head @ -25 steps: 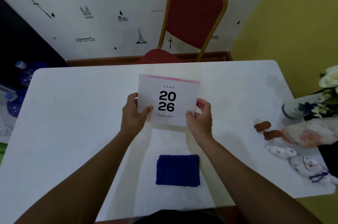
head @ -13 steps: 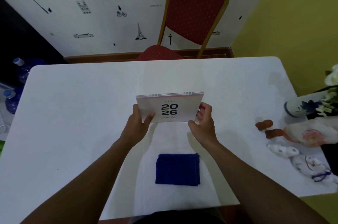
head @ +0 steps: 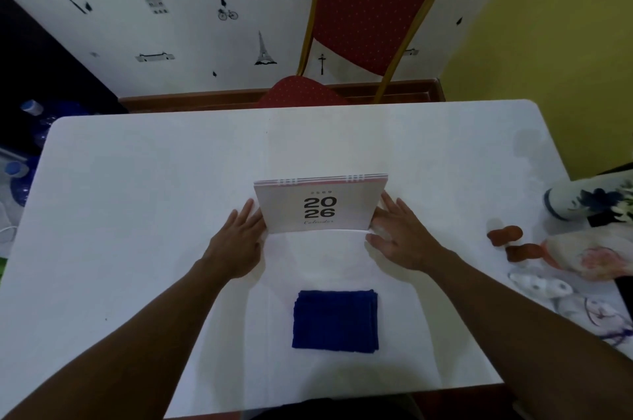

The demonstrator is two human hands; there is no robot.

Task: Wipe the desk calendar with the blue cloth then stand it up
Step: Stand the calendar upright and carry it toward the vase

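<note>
Calendar (head: 320, 207) now stands upright on the table (head: 137, 214) between the flattened, opened left hand (head: 236, 245) and right hand (head: 402, 241), no longer gripped, so standing looks complete.

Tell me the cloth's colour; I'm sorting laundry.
Dark blue, plain; the cloth shows best in the head view.

Dim, soft indoor light, faint shadows under both forearms, wide-angle bending at edges, slight softness

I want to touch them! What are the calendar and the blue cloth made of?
The white 2026 desk calendar looks like smooth matte card, with thin stacked page edges and wire rings on top. The folded dark blue cloth looks like soft woven fabric, probably towelling, from its faintly ribbed surface.
</note>
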